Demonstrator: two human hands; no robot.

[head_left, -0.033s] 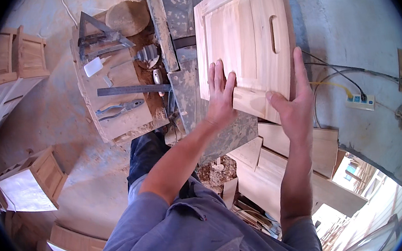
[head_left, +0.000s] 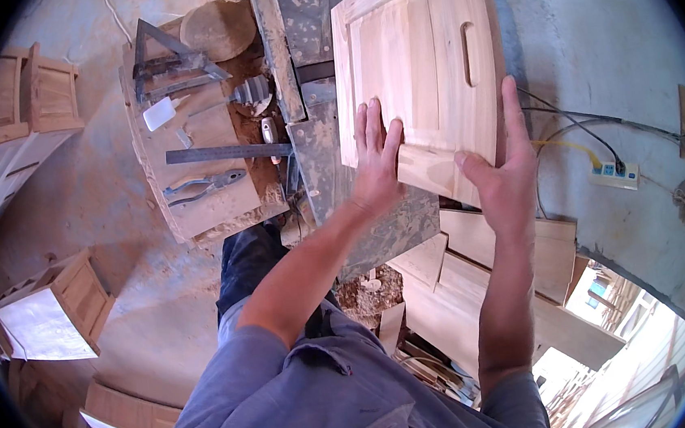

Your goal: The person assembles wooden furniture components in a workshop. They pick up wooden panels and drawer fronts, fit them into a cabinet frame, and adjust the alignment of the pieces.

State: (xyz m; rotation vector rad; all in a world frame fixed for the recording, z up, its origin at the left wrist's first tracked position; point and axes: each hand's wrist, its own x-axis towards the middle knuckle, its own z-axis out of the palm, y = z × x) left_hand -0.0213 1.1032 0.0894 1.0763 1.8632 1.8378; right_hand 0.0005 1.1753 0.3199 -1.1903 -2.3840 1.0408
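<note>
A pale wooden cabinet door with a recessed panel and a long oval slot lies on a worn metal machine table. My left hand rests on its near left part, fingers stretched over the wood. At the near right corner my right hand grips the door, thumb on the face and fingers stretched along the outer side. The underside of the door is hidden, and its far end runs out of view.
Left of the table, a board bears pliers, a steel ruler and a metal square. Wooden cabinets stand farther left. Boards lean below the table. A power strip with cables is at the right wall.
The door has shifted very slightly away from me and to the right, and my right hand has moved with it. My left hand stays in nearly the same place.
</note>
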